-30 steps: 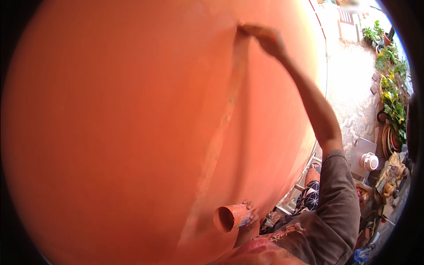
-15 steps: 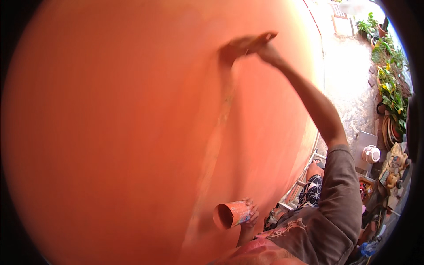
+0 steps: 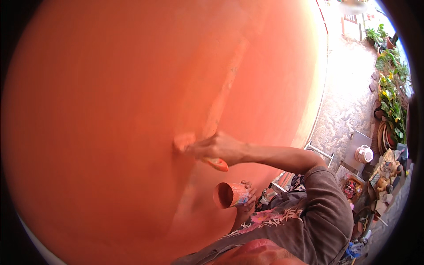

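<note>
My right hand (image 3: 221, 149) grips a paintbrush, its fingers wrapped round it. The orange handle end (image 3: 219, 165) sticks out below the hand, and the bristles (image 3: 183, 142) press against an orange wall (image 3: 110, 132). Beneath, close to my body, my left hand (image 3: 250, 195) clasps a paint-smeared can (image 3: 236, 194) from its right side. The can is tipped toward the wall, and its dark mouth faces left; how much paint is inside cannot be made out. A paler strip (image 3: 227, 84) runs slanting down the wall, passing behind my right hand.
A metal ladder (image 3: 320, 149) stands under me along the wall. On the right are a paved floor (image 3: 338, 108), a white and pink lidded jug (image 3: 364, 153) on a small table, a tray of odds and ends (image 3: 352, 187), and potted plants (image 3: 391, 95).
My right hand has come down and left along the wall with the paintbrush, from high up to mid-wall. My left hand and the can have risen slightly in the view.
</note>
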